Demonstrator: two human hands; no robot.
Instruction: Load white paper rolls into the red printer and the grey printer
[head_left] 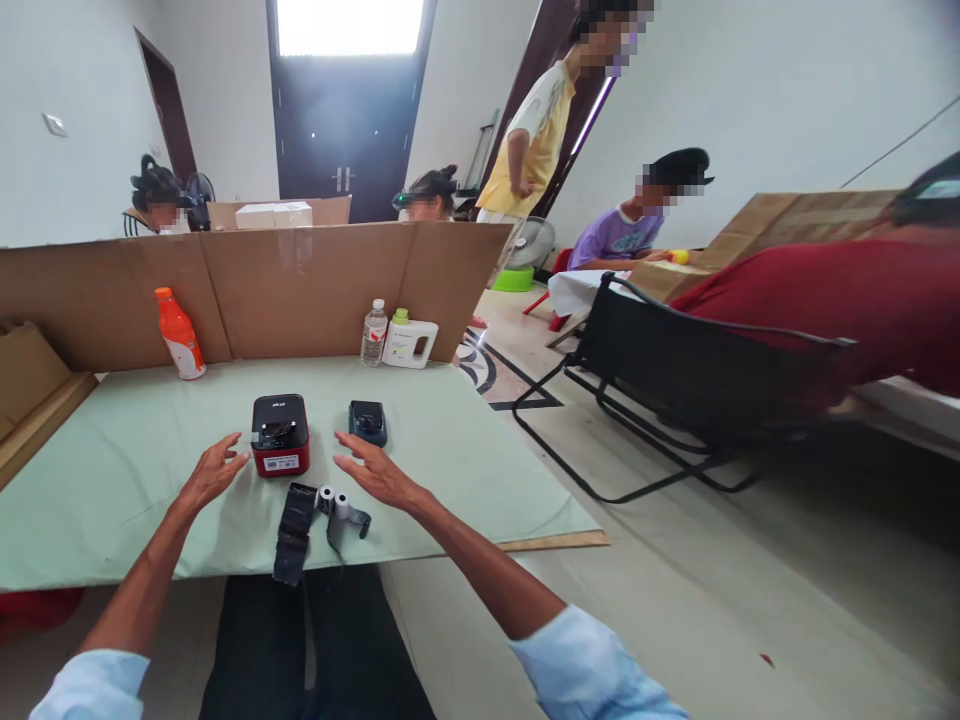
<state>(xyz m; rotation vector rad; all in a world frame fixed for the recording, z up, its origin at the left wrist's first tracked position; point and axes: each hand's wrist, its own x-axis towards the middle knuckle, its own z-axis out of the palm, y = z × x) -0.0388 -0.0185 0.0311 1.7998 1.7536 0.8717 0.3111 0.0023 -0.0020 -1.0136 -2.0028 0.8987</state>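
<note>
A black-topped device with red sides [280, 436] stands on the pale green table cover, with a white label on its front and a small dark piece on top. Just left of it is my left hand [214, 472], open, fingers apart and holding nothing. My right hand [379, 474] hovers open to its right, close to a smaller dark blue device [367, 424]. Nearer to me lie two small white rolls [334, 502] with dark strips trailing from them. A crumpled black strip [296, 525] beside them hangs over the front edge.
Along a cardboard screen [315, 275] stand an orange bottle [180, 335], a clear bottle [373, 333] and a white jug [410, 343]. A cardboard piece [34, 400] lies at the left. To the right are a black folding chair [705, 375] and a person in red [832, 310]. Other people are farther back.
</note>
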